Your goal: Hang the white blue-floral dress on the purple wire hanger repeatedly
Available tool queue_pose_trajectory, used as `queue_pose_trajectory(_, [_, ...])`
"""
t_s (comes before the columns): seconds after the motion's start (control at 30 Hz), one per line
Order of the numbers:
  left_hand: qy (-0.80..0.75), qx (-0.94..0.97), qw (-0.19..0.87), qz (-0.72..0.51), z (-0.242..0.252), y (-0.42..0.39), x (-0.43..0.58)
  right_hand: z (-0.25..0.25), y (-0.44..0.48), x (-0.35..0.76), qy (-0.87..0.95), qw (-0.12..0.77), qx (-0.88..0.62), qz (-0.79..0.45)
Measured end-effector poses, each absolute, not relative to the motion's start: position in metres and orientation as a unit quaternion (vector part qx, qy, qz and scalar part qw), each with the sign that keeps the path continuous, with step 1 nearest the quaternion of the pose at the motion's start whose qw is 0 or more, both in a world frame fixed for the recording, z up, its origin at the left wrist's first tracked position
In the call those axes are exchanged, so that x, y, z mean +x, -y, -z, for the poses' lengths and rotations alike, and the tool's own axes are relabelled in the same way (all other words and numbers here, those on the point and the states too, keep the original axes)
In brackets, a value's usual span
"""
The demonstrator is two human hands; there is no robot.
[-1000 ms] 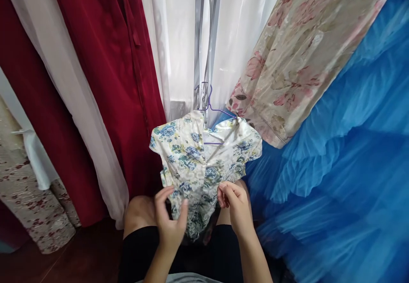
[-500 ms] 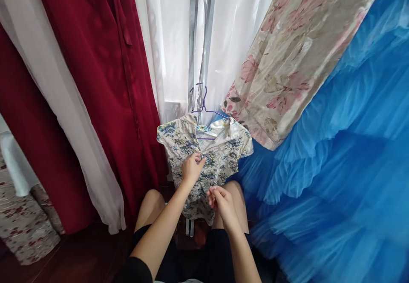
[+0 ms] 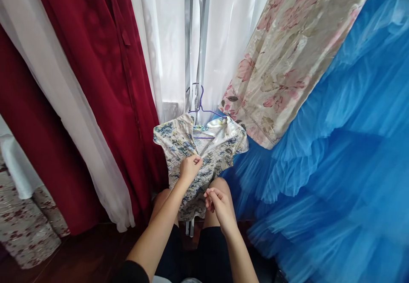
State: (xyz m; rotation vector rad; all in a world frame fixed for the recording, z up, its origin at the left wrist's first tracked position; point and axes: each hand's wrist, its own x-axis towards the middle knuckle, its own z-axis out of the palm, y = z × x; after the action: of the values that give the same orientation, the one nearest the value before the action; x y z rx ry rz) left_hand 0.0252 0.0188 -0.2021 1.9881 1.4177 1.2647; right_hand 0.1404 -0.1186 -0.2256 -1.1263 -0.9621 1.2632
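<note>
A small white dress with blue flowers hangs on a purple wire hanger from a metal rack pole in the middle of the view. My left hand is closed in a pinch on the dress front just below the open collar. My right hand is lower and to the right, its fingers closed on the dress's lower edge. My knees show under the dress.
Long garments hang all round: dark red dresses and a sheer white one at the left, white fabric behind, a pink-flowered cream dress and a big blue tulle skirt at the right. Dark wooden floor lies below.
My left hand has risen from the dress's lower part to a pinch near the collar. The right hand has stayed on the lower edge. The dress has shifted slightly left.
</note>
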Motion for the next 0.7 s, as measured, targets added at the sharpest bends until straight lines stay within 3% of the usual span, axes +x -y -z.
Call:
queue_pose_trajectory(0.17, [-0.427, 0.732, 0.261, -0.462, 0.202, 0.045, 0.017, 0.205, 0.105, 0.134, 0.464, 0.62, -0.49, -0.401])
queue_pose_trajectory(0.47, [-0.38, 0.722, 0.217, -0.536, 0.187, 0.1, 0.0, 0.168, 0.1, 0.13, 0.586, 0.552, -0.504, -0.313])
queue_pose_trajectory(0.7, [-0.375, 0.648, 0.282, -0.6, 0.208, 0.091, 0.011, 0.167, 0.098, 0.129, 0.543, 0.568, -0.458, -0.416])
